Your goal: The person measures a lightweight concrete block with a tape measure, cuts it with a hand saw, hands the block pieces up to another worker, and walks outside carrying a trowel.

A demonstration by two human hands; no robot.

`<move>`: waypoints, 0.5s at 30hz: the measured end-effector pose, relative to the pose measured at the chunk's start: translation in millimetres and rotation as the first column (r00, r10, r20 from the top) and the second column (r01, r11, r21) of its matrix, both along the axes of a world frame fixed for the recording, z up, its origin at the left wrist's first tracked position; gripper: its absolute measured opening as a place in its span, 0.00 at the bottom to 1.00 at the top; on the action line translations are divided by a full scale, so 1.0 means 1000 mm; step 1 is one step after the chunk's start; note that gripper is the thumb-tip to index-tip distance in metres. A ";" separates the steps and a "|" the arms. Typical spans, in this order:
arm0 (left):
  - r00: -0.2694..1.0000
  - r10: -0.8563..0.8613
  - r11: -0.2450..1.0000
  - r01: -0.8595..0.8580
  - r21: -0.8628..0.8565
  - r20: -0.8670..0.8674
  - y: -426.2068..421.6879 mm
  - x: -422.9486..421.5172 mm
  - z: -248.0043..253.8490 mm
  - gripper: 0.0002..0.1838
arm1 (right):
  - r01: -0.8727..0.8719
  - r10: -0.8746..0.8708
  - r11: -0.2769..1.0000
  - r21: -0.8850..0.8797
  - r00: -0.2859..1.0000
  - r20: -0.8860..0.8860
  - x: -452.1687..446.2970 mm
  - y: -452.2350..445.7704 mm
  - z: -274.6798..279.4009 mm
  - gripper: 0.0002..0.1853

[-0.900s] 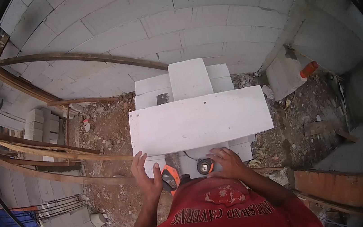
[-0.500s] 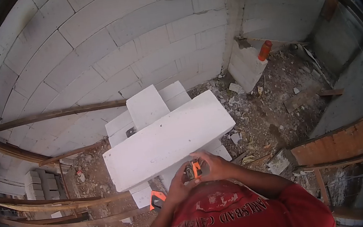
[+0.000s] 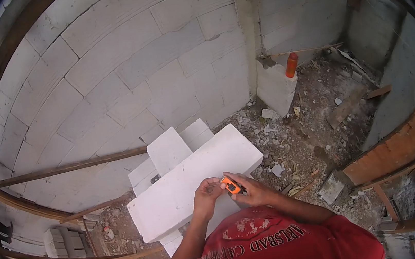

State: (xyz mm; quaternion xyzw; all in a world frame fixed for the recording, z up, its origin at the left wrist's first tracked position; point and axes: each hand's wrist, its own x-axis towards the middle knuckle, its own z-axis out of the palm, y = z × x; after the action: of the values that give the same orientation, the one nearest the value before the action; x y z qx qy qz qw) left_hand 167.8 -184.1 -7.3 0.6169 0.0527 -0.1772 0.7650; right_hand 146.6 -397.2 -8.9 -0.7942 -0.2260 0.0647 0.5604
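Observation:
My right hand (image 3: 254, 190) is wrapped round an orange and black tape measure (image 3: 233, 184), held above the near edge of a long white block (image 3: 193, 183). Close against the tape measure's left end, my left hand (image 3: 208, 195) has its fingers pinched together at what looks like a short bit of the tape. The long block lies slantwise across other white blocks, one of them a shorter block (image 3: 168, 150) behind it. A small dark piece (image 3: 155, 178) shows beside that shorter block.
An orange bottle (image 3: 291, 65) stands on an upright white block (image 3: 276, 89) near the wall corner. Rubble (image 3: 316, 126) covers the ground to the right. Wooden poles (image 3: 72, 168) run along the left, and an orange-brown board (image 3: 391, 146) leans at right.
Both hands have risen over the long block, and the tape measure has turned so its orange face shows. The orange and black handle beside my left arm is now out of sight. The view has shifted.

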 end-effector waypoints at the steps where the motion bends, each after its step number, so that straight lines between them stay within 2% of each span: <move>1: 1.000 -0.005 1.000 0.004 -0.013 -0.030 0.005 0.000 -0.003 0.15 | 0.002 -0.001 0.998 -0.069 1.000 0.021 0.002 0.004 -0.004 0.41; 5: 0.986 -0.007 0.999 0.000 -0.043 -0.169 0.012 0.003 0.006 0.11 | -0.108 0.127 0.971 -0.214 0.989 0.076 0.022 0.015 -0.025 0.47; 8: 0.991 -0.091 0.996 0.090 -0.012 -0.098 0.029 -0.003 -0.010 0.10 | -0.289 0.310 0.846 -0.447 0.950 -0.029 0.027 0.016 0.006 0.46; 9: 0.978 -0.165 0.986 0.162 -0.032 -0.129 0.035 -0.003 -0.009 0.08 | -0.298 0.316 0.849 -0.436 0.948 -0.032 0.029 0.012 0.012 0.45; 12: 0.984 -0.150 0.913 0.101 -0.395 -0.096 0.054 -0.007 -0.023 0.07 | -0.336 0.344 0.832 -0.441 0.937 -0.065 0.038 0.000 0.035 0.42; 13: 0.995 -0.049 0.884 0.002 -0.468 -0.087 0.064 -0.004 -0.015 0.07 | -0.339 0.341 0.813 -0.474 0.936 -0.086 0.047 -0.011 0.049 0.42; 14: 0.995 0.057 0.839 -0.092 -0.536 -0.081 0.077 0.005 -0.003 0.08 | -0.325 0.317 0.766 -0.555 0.942 -0.113 0.058 -0.023 0.068 0.39; 15: 0.988 0.147 0.842 -0.149 -0.519 -0.045 0.099 0.015 0.003 0.09 | -0.304 0.288 0.708 -0.637 0.949 -0.132 0.074 -0.037 0.083 0.35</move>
State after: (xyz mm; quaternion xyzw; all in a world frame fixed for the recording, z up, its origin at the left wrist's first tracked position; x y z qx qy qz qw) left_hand 182.4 -85.1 -3.9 0.3808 0.0515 -0.1265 0.9145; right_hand 221.0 -434.4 74.4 -0.8913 -0.3072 0.2367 0.2348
